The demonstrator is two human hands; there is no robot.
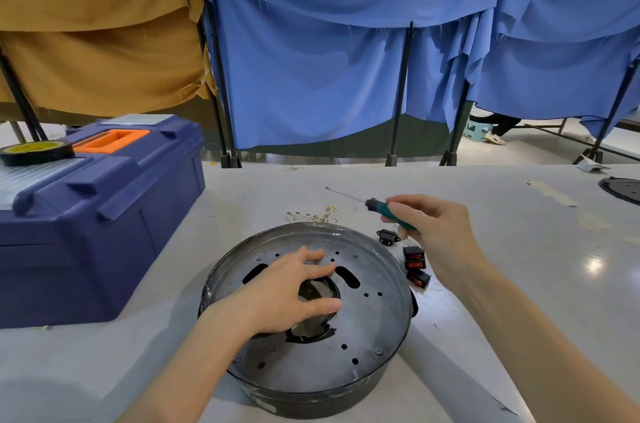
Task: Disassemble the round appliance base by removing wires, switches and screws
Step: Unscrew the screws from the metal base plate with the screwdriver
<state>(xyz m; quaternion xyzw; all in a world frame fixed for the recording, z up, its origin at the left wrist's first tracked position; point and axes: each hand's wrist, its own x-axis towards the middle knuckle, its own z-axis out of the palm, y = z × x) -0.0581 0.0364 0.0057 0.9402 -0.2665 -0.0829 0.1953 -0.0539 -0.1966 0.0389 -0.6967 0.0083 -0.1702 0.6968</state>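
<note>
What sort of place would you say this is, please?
Likely a partitioned workstation in a large hall: a blue toolbox sits on the white table, and cloth-draped frames screen it off.

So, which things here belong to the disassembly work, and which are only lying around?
Belong: round base, left hand resting on it; screwdriver, held in right hand; removed switches; loose wires; black socket.
Lying about: blue toolbox; tape roll on its lid.

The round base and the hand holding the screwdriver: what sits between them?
The head view shows a black socket and red-and-black switches lying on the table, beside the base and near the right hand gripping the screwdriver.
</note>
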